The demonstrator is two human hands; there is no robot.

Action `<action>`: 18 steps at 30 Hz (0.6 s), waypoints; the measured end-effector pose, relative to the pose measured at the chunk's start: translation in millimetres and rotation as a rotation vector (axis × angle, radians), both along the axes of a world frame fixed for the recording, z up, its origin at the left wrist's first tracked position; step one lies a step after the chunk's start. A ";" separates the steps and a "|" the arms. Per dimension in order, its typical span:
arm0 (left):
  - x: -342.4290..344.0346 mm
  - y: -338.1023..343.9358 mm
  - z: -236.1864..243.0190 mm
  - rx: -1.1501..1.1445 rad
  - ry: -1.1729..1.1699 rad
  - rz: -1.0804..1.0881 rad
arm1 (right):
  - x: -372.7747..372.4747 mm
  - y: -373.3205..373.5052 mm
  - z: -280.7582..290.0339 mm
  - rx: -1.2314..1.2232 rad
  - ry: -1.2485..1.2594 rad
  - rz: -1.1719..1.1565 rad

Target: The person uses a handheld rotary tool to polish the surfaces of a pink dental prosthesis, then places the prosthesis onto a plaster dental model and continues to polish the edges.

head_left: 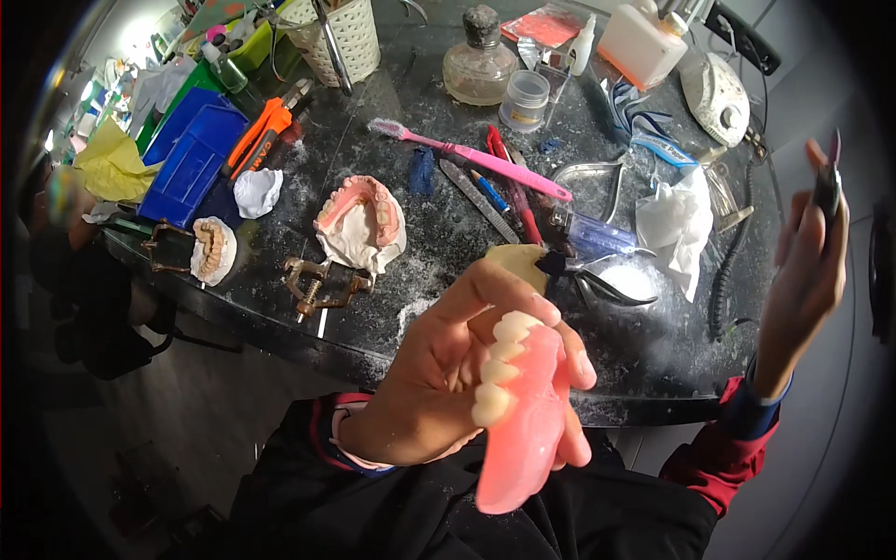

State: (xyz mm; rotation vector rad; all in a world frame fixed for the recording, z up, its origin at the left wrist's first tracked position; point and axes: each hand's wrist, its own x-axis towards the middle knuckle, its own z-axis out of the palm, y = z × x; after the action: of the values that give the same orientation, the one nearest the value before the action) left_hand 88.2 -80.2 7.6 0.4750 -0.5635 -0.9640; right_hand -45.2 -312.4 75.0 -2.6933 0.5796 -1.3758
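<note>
In the lower middle, my left hand point(439, 373) grips a pink denture piece point(518, 448) with white teeth along its upper left side, held above the desk's front edge. Out to the right, my right hand point(803, 257) is raised with its fingers closed on a dark-handled tool point(826, 187). Behind my left hand lie a pale yellowish piece point(511, 262) and dark pliers point(611, 292). To their left stands a plaster cast with a pink denture point(359, 224) on a metal articulator point(317, 289); a smaller cast point(213, 250) sits farther left.
On the dusty black desk point(597, 373) are a pink toothbrush point(495, 163), pens, blue bins point(187, 140), orange-handled pliers point(257, 131), a perforated basket point(331, 37), a glass burner point(476, 65), jars and bottles, crumpled tissue point(667, 233) and a coiled cord point(723, 280).
</note>
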 end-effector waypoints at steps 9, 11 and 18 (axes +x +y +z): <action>-2.4 3.0 3.3 -0.021 -0.125 0.277 | 17.4 57.4 -12.2 0.603 0.410 0.581; 3.4 0.7 -4.7 -0.078 -0.290 0.342 | 18.9 53.7 -20.8 0.435 0.470 0.561; 2.9 -7.5 -8.1 -0.118 -0.437 0.359 | 26.6 61.0 -23.0 0.421 0.480 0.464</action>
State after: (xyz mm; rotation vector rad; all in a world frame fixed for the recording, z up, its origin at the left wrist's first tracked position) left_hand 91.1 -87.6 -0.5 0.6610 -0.8880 -0.4794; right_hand -18.6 -251.4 52.0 -2.5597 0.2025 -0.4385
